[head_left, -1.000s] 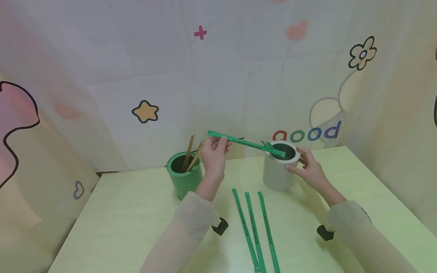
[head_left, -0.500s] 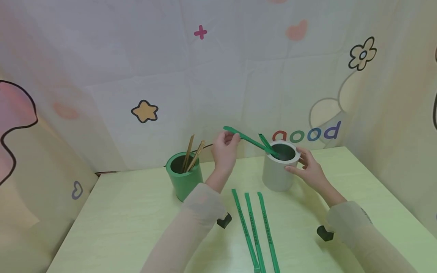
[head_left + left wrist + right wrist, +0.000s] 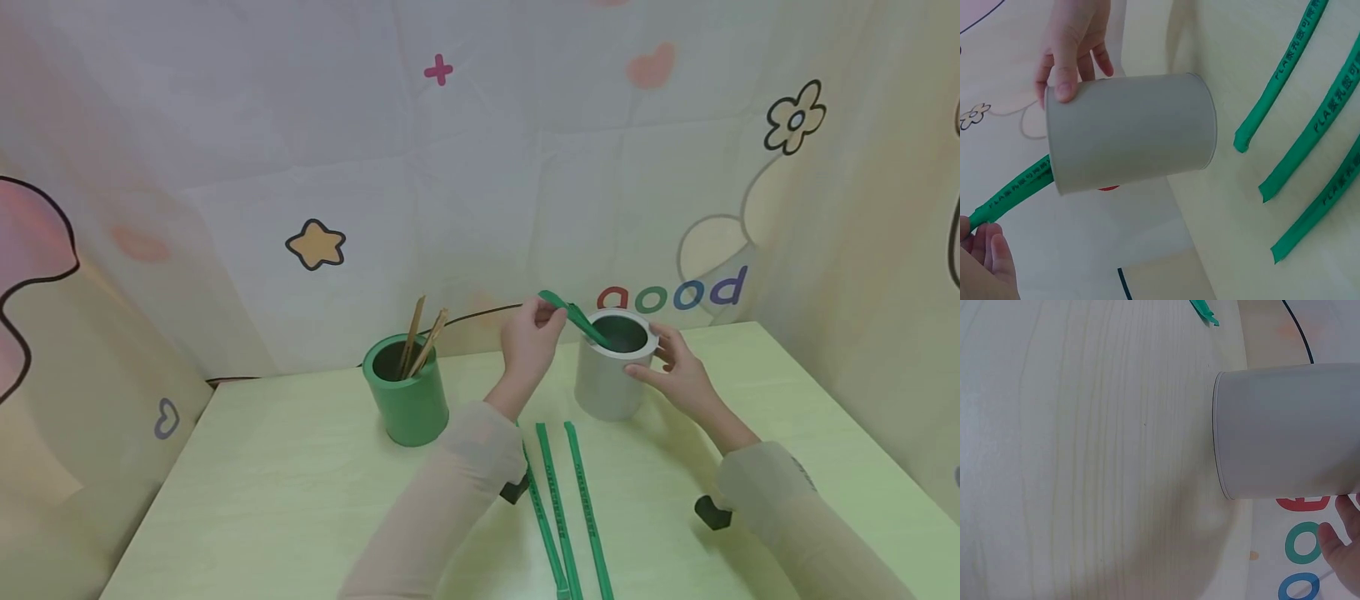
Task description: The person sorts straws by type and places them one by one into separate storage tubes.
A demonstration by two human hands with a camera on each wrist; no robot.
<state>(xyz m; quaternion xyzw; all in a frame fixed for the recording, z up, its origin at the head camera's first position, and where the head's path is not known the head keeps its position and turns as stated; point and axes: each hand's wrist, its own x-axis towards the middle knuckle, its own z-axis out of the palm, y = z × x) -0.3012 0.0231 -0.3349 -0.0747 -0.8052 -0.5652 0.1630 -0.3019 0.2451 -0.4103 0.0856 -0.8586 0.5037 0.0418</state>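
Observation:
My left hand (image 3: 528,350) pinches a green paper-wrapped straw (image 3: 1019,187) near its upper end. The straw slants down to the right, its lower end inside a white cylindrical cup (image 3: 606,383). Another green wrapped straw overlaps it at the cup's rim and is hard to tell apart. On the cup's right side, my right hand (image 3: 682,375) grips the rim, thumb in front and fingers behind. The cup stands upright. Three more wrapped straws lie side by side on the table; the right one (image 3: 588,508) is a little apart from the other two.
Left of the white cup stands a green cup (image 3: 412,408) with a few thin brown sticks (image 3: 415,333) leaning in it. A printed cloth (image 3: 480,183) hangs behind the pale wooden table (image 3: 262,483). My left sleeve partly covers the leftmost straw on the table.
My left hand has moved right toward the white cup, and its straw has slid deeper inside. The right hand and both cups have stayed in place.

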